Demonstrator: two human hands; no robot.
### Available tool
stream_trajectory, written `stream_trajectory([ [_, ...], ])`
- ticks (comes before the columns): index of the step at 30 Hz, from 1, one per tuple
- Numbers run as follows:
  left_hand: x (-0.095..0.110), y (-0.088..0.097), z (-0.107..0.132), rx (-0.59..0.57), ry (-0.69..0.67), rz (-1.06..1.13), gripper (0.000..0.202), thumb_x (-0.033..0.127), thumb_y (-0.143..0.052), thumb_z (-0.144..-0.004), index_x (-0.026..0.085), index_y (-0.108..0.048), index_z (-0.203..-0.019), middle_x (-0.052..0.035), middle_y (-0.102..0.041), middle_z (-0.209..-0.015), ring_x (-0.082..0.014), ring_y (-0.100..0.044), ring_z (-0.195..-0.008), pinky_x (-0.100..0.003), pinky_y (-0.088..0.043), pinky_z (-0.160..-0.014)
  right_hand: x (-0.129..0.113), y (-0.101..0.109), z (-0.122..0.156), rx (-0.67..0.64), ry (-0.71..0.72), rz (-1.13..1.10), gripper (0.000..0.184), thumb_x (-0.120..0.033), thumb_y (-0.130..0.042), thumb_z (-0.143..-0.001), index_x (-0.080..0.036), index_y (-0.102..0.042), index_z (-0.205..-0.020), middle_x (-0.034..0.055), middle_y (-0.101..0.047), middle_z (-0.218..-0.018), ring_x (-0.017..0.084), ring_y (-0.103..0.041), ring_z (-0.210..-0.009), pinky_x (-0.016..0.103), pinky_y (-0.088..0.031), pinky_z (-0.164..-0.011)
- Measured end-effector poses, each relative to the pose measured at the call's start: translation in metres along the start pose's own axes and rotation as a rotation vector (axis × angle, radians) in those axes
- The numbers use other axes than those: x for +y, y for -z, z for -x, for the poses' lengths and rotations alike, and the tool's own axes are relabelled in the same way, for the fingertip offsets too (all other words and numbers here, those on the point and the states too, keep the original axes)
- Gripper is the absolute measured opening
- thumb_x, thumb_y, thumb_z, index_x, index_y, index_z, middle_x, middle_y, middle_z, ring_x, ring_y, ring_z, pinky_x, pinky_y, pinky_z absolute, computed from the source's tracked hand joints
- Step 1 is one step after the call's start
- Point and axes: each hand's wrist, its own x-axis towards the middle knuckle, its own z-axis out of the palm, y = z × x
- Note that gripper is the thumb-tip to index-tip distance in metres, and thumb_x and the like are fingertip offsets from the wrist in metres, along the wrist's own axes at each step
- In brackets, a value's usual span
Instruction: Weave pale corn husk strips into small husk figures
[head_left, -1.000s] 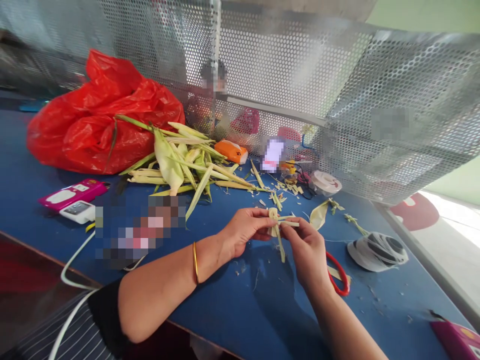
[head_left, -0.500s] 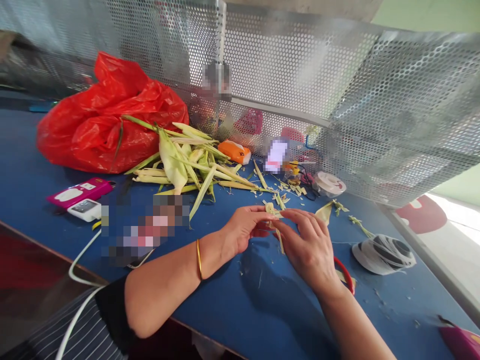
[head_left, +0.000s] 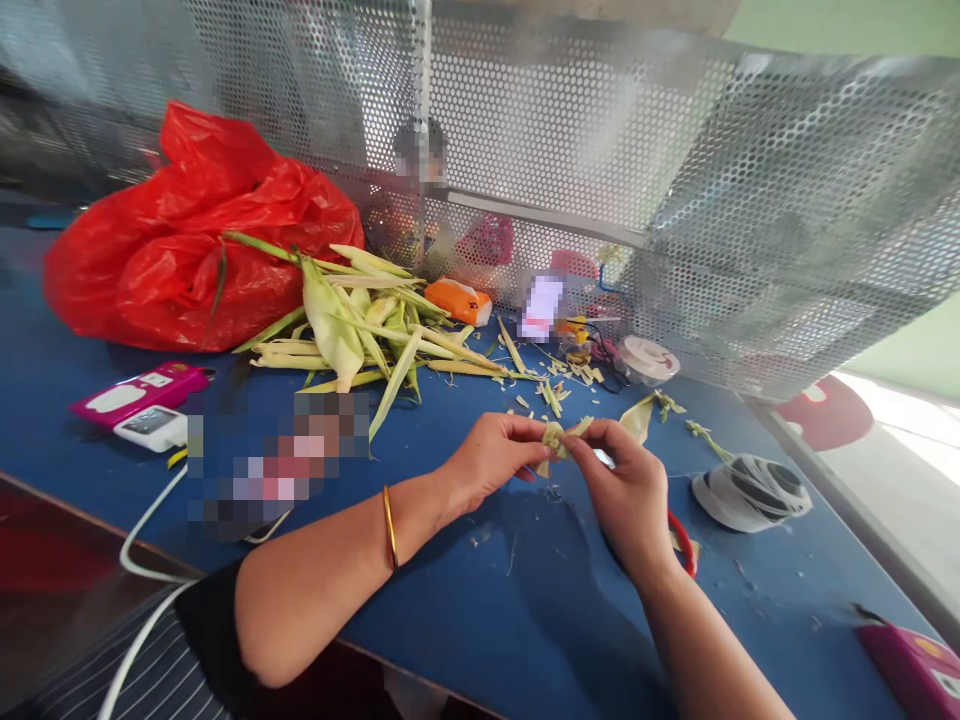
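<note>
Above the blue table, both hands meet over a small folded piece of pale corn husk (head_left: 553,438). My left hand (head_left: 501,455) pinches it from the left, thumb and fingers pressed together. From the right, my right hand (head_left: 624,480) grips the same piece between thumb and forefinger. Partly hidden behind the right wrist is a red curved handle (head_left: 684,545). Beyond the hands lie small husk scraps (head_left: 553,398) and a pile of green and yellow corn husks (head_left: 337,320).
A red plastic bag (head_left: 202,240) stands back left, near an orange tissue pack (head_left: 459,300). A propped phone (head_left: 541,308) and white tape roll (head_left: 646,360) sit before the perforated metal screen (head_left: 555,130). On the right is a thread spool (head_left: 750,490). A white cable (head_left: 139,545) crosses the table's front edge.
The right hand has turned, its fingers curling in closer around the husk piece. The husk strip that hung down between the hands now looks more bunched. The whole view has shifted slightly.
</note>
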Motion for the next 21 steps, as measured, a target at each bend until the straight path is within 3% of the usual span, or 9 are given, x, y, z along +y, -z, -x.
stream_trajectory([
  [3,0.0,-0.001,0.0,-0.014,0.009,-0.02,0.02,0.013,-0.068,-0.073,0.018,-0.078,-0.089,-0.0024,-0.07,-0.079,-0.0093,-0.058,-0.066,-0.023,-0.047,-0.061,-0.002,-0.001,0.0,-0.021,-0.196,-0.099,0.025,-0.04,-0.065,-0.083,-0.021,-0.057,-0.069,-0.0036,-0.057,-0.06,0.013,-0.052,-0.056,0.026,-0.04,-0.055],
  [6,0.0,-0.001,0.0,-0.033,0.045,0.022,0.019,0.016,-0.067,-0.075,0.018,-0.077,-0.091,-0.0024,-0.07,-0.079,-0.0111,-0.063,-0.067,-0.025,-0.049,-0.065,-0.004,-0.002,-0.002,-0.049,-0.291,-0.177,0.03,-0.045,-0.064,-0.082,-0.022,-0.053,-0.066,-0.0049,-0.053,-0.053,0.013,-0.05,-0.051,0.025,-0.038,-0.051],
  [9,-0.002,-0.003,0.001,-0.042,0.042,0.063,0.017,0.021,-0.073,-0.073,0.016,-0.077,-0.089,-0.0023,-0.07,-0.08,-0.0108,-0.063,-0.066,-0.026,-0.049,-0.067,-0.006,-0.004,-0.002,-0.055,-0.33,-0.187,0.031,-0.046,-0.064,-0.08,-0.022,-0.052,-0.065,-0.0049,-0.052,-0.051,0.012,-0.048,-0.048,0.025,-0.037,-0.05],
  [12,-0.006,-0.007,0.001,0.008,-0.009,0.067,0.015,0.014,-0.076,-0.069,0.014,-0.075,-0.084,-0.0004,-0.069,-0.074,-0.0082,-0.059,-0.063,-0.023,-0.048,-0.066,-0.004,-0.007,-0.001,-0.068,-0.355,-0.221,0.032,-0.048,-0.064,-0.079,-0.022,-0.052,-0.064,-0.0043,-0.053,-0.051,0.012,-0.048,-0.048,0.025,-0.038,-0.05],
  [16,-0.009,-0.012,0.0,0.057,-0.047,0.065,0.009,0.007,-0.069,-0.076,0.013,-0.073,-0.081,-0.0015,-0.07,-0.075,-0.0078,-0.061,-0.063,-0.021,-0.049,-0.065,0.002,-0.013,0.0,-0.077,-0.39,-0.266,0.037,-0.052,-0.065,-0.078,-0.022,-0.051,-0.062,-0.0043,-0.051,-0.05,0.012,-0.046,-0.047,0.026,-0.036,-0.048],
  [21,-0.008,-0.013,-0.001,0.153,0.04,0.124,0.011,0.009,-0.068,-0.08,0.013,-0.066,-0.09,-0.001,-0.069,-0.07,-0.0103,-0.064,-0.06,-0.021,-0.048,-0.059,0.003,-0.012,0.0,-0.13,-0.44,-0.312,0.042,-0.061,-0.065,-0.077,-0.022,-0.052,-0.066,-0.0035,-0.055,-0.054,0.013,-0.049,-0.048,0.027,-0.038,-0.049],
])
